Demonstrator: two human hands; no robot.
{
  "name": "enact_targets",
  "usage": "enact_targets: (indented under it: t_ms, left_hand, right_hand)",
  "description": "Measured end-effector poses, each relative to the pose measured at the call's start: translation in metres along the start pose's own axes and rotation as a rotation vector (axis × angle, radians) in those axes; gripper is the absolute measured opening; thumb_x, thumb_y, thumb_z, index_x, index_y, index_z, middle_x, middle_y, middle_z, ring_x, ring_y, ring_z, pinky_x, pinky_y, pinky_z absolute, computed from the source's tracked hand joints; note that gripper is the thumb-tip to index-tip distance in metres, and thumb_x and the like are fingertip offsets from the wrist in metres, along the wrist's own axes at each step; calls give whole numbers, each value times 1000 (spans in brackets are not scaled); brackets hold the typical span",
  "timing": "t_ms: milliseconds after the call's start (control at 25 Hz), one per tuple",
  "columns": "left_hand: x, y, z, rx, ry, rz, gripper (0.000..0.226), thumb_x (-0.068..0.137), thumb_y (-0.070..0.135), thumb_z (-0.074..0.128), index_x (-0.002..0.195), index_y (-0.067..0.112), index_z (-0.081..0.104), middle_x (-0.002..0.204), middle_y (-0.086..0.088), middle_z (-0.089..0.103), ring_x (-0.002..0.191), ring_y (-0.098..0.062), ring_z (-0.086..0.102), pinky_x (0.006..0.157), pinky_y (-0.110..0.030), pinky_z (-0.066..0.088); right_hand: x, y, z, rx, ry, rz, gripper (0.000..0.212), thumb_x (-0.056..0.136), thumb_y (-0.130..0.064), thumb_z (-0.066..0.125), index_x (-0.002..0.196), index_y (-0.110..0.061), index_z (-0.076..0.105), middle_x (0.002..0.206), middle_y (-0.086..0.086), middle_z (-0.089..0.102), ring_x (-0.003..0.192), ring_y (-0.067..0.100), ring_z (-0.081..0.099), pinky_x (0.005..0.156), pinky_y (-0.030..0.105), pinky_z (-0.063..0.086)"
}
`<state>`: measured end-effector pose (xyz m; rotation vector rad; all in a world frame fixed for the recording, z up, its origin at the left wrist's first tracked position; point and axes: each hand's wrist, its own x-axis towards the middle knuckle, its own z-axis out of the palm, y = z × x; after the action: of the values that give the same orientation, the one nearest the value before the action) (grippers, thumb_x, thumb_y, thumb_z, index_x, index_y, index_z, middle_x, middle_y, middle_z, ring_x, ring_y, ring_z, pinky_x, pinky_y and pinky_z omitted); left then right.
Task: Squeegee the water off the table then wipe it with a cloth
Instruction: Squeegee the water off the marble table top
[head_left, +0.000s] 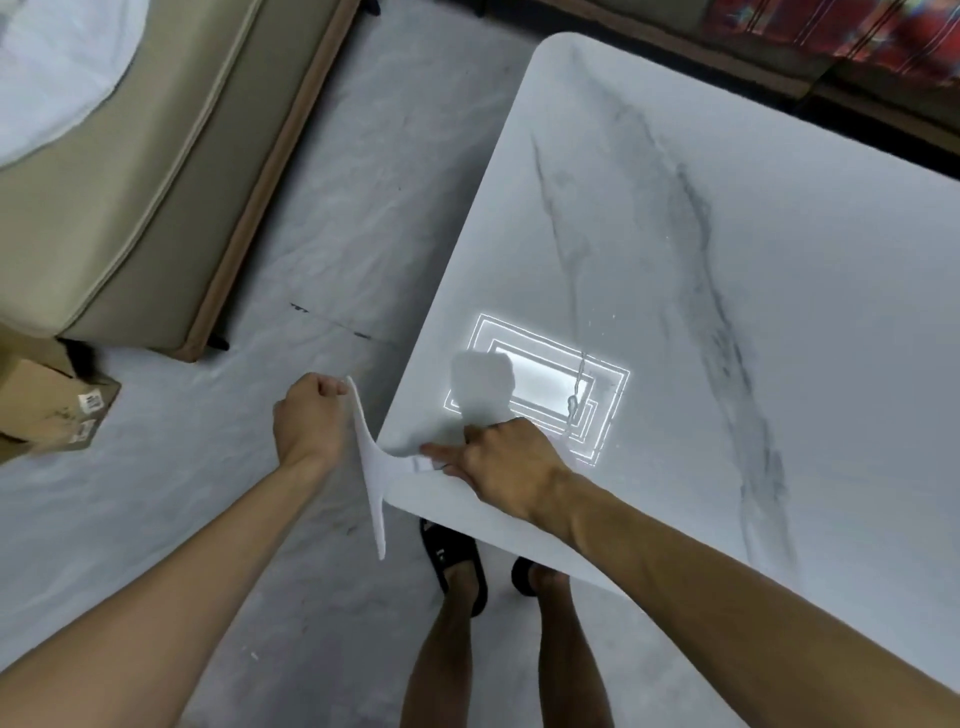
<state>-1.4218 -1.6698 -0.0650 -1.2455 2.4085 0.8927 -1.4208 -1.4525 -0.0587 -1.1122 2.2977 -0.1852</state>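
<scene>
The white marble-patterned table (675, 249) fills the right side of the view. A thin trail of water (577, 395) shows in the ceiling-light reflection near the table's left edge. My right hand (504, 457) grips the handle of a white squeegee (374, 467) at that edge. The squeegee's long blade hangs just off the table over the floor. My left hand (311, 421) is beside the table, its fingers curled at the blade's far end. No cloth is in view.
A beige cushioned seat (130, 171) stands at the upper left, with a cardboard box (47, 405) beside it. My feet in black slippers (457, 561) stand on the pale floor at the table's near corner. Patterned fabric (831, 31) lies beyond the table.
</scene>
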Motion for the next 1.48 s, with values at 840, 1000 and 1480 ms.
enact_targets:
  t_ms: [840,1000,1480]
  left_hand:
    - [-43,-10,26,2,-128,111,32,94,2,36,84,8,65,94,-16,70,82,-24,64,79,-30,54]
    - [-59,-15,54,312,-254,347,37,91,-2,39,126,7,50,135,-11,48,118,-27,51,96,-33,43]
    - [-54,15,88,416,-545,144,26,94,7,35,120,3,40,149,-29,24,141,-37,25,97,-36,36]
  right_hand:
    - [-69,39,11,9,44,118,39,102,-40,32,139,-50,36,97,2,61,87,28,64,62,32,36]
    - [-141,98,9,-11,187,202,37,95,-37,39,129,-53,41,78,-6,63,59,22,64,46,26,33]
    - [-109,52,21,64,30,133,37,101,-44,33,136,-51,41,88,2,61,78,28,63,58,31,37]
